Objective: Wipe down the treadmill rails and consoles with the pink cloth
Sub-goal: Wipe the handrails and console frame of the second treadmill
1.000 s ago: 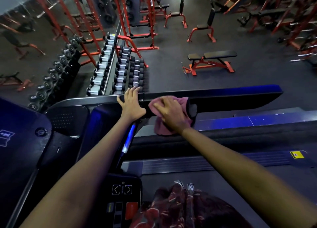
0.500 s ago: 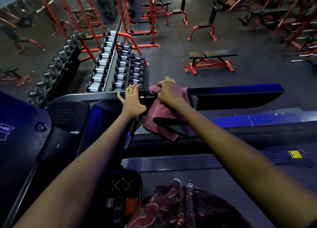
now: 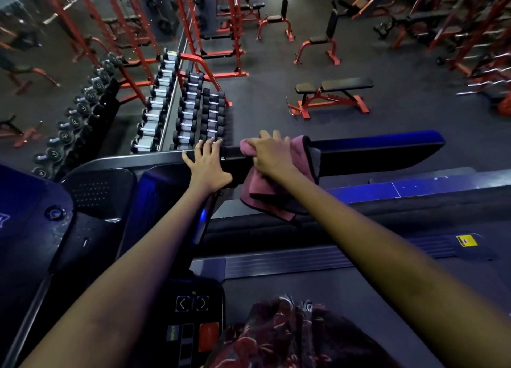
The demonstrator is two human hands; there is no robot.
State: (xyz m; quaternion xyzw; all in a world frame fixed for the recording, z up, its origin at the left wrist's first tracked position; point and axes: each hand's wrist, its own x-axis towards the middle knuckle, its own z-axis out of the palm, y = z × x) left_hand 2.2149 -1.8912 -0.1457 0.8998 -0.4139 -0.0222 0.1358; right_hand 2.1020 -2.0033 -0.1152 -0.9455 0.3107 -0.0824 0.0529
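Gym floor below, dumbbell rack (image 3: pixel 177 113) loaded with dumbbells. My right hand (image 3: pixel 272 153) bunches pink cloth (image 3: pixel 265 199) over treadmill rail (image 3: pixel 373 157); my left hand (image 3: pixel 207 165) flat on rail, fingers spread.

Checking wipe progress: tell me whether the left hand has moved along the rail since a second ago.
No. The left hand rests at the same spot on the rail, beside the console.

A: Item one, your left hand (image 3: pixel 208 166)?
B: Flat on the black treadmill rail (image 3: pixel 373 157), fingers spread.
A: Item two, your right hand (image 3: pixel 272 153)?
B: Gripping the pink cloth (image 3: pixel 265 199) draped over that rail, just beside your left.
A: Beyond?
B: Dumbbell rack (image 3: pixel 188 113), red bench (image 3: pixel 330 95).
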